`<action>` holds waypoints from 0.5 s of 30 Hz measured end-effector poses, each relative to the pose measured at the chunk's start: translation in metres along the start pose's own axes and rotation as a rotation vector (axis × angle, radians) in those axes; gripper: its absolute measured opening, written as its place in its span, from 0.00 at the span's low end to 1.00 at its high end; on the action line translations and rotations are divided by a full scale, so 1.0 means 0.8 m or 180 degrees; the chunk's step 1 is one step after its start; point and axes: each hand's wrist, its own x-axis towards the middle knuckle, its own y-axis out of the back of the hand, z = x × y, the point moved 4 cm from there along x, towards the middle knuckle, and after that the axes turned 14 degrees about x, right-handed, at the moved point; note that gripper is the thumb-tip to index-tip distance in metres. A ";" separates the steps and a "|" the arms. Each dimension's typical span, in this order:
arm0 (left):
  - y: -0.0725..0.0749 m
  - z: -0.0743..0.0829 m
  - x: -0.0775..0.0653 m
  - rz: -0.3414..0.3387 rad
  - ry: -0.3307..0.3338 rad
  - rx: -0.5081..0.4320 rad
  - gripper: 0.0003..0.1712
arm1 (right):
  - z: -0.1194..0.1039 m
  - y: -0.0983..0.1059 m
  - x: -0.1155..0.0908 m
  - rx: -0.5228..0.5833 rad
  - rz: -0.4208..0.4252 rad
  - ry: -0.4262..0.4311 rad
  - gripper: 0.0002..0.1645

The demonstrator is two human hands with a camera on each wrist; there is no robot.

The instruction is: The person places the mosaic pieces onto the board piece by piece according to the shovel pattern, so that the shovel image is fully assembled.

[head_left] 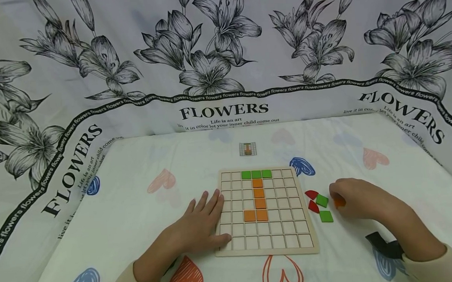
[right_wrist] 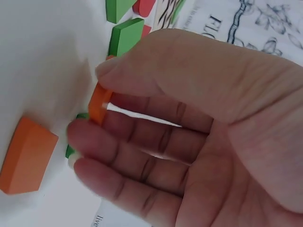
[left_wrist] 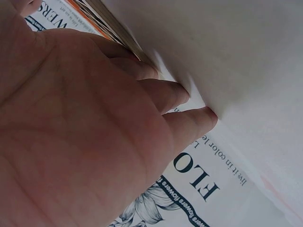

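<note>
My right hand (head_left: 355,197) pinches an orange tile (right_wrist: 98,101) between thumb and fingertips, right of the board. Close by on the cloth lies another orange tile (right_wrist: 28,156), seen in the right wrist view. A wooden grid board (head_left: 290,240) lies flat before me. Its top row bears three green tiles (head_left: 256,174), with a column of orange tiles (head_left: 259,193) running down from them and one more orange tile (head_left: 249,216) left of the column's foot. My left hand (head_left: 196,229) is spread with straight fingers, thumb and fingertips at the board's left edge.
Between board and right hand are two red pieces (head_left: 312,194) with curved edges and two green tiles (head_left: 326,216). A small pattern card (head_left: 247,149) lies beyond the board. A black strap (head_left: 385,245) shows by the right wrist. Heart-printed cloth (head_left: 138,232) covers the table.
</note>
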 end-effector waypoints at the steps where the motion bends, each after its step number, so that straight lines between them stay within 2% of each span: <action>1: 0.000 0.000 0.000 0.0004 -0.0005 0.0001 0.56 | -0.002 0.000 0.000 0.0023 0.0006 0.0034 0.13; 9: 0.000 -0.001 0.000 0.0021 -0.0024 0.0008 0.56 | -0.016 -0.004 0.002 0.0237 0.0016 0.0481 0.14; 15: 0.001 -0.001 0.000 0.0016 -0.0029 -0.0015 0.56 | -0.025 -0.007 0.002 0.0330 -0.0015 0.0583 0.14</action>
